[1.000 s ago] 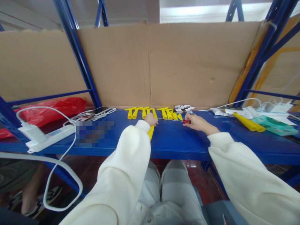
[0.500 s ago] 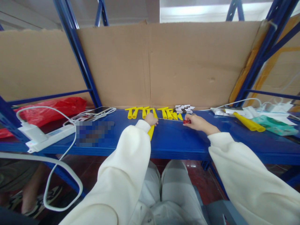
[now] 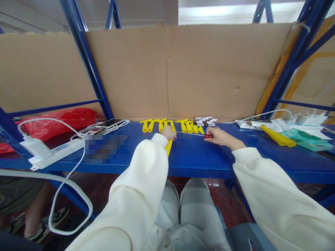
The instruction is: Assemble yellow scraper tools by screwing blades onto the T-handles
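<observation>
The left hand (image 3: 168, 133) has its fingers curled over a long yellow tubular piece of what looks like plastic (image 3: 169, 149), which lies near the middle of the blue metal tabletop (image 3: 199, 157) with its tube end pointing to the front edge; the right hand (image 3: 218, 136) is closed round a red-handled tool with a thin metal shaft (image 3: 208, 136), the shaft running roughly parallel to the back edge toward the left hand; each grip looks snug, though the left fingers hide where the tip ends, so whether it is seated cannot be told; to do this well, I would judge, the left hand should pin the yellow piece so that it neither rolls nor twists, while the right keeps the shaft in one straight line and works it with light, even effort from the handle; a slanted push could let the tip skid into the left fingers; short movements seem wise too, since the small yellow wedge-like pieces (image 3: 195, 129) lie just beyond the shaft, and the stacked black-and-white pieces (image 3: 205, 121) and yellow T-shaped pieces (image 3: 150, 125) sit near the back edge.
</observation>
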The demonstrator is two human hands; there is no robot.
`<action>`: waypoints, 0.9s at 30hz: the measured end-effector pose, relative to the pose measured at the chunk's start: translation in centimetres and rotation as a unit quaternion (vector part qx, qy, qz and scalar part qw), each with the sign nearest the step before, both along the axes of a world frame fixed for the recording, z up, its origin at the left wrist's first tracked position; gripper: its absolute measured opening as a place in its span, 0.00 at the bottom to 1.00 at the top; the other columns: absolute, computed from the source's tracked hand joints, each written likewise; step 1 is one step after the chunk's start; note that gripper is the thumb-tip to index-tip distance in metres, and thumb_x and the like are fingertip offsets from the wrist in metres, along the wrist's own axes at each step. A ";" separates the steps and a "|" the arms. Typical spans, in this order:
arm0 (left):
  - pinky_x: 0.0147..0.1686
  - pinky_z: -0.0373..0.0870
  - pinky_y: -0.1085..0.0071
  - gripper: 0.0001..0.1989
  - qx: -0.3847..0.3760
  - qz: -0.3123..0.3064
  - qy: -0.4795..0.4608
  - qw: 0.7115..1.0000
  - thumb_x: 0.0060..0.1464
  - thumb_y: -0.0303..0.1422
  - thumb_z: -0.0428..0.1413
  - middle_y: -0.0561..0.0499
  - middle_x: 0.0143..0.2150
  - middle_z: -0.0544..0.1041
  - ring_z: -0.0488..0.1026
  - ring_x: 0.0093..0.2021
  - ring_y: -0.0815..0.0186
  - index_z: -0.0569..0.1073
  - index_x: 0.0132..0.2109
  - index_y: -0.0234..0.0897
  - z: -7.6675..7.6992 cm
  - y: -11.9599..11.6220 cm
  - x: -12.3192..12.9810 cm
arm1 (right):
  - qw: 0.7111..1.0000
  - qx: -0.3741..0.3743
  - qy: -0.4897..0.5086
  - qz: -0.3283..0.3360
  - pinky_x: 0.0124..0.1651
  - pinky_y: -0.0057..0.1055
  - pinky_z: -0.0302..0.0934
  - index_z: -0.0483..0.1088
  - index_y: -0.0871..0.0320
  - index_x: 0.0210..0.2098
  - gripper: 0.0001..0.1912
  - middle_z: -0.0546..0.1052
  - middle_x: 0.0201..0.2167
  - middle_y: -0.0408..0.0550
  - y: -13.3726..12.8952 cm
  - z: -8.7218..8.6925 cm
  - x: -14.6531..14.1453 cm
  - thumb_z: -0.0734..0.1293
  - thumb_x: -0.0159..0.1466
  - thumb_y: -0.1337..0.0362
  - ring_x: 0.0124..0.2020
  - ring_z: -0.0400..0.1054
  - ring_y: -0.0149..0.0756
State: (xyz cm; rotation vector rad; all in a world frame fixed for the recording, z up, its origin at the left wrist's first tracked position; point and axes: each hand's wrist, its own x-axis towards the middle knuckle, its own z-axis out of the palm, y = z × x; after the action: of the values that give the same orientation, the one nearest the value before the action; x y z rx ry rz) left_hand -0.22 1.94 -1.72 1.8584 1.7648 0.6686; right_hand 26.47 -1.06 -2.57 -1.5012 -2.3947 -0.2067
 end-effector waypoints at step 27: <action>0.35 0.73 0.76 0.09 0.005 0.002 0.023 1.000 0.49 0.20 0.54 0.42 0.35 0.83 0.81 0.35 0.64 0.79 0.34 0.27 0.4 -0.3 0.2 | 0.999 0.025 -0.034 -0.020 0.34 0.30 0.57 0.68 0.56 0.36 0.08 0.78 0.31 0.51 -0.1 0.0 0.1 0.65 0.64 0.58 0.32 0.70 0.39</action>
State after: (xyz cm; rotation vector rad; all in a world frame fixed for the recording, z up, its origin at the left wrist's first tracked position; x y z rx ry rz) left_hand -0.07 1.60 -1.35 1.8916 1.7984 0.6413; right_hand 26.61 -1.20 -2.55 -1.5452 -2.3949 -0.3299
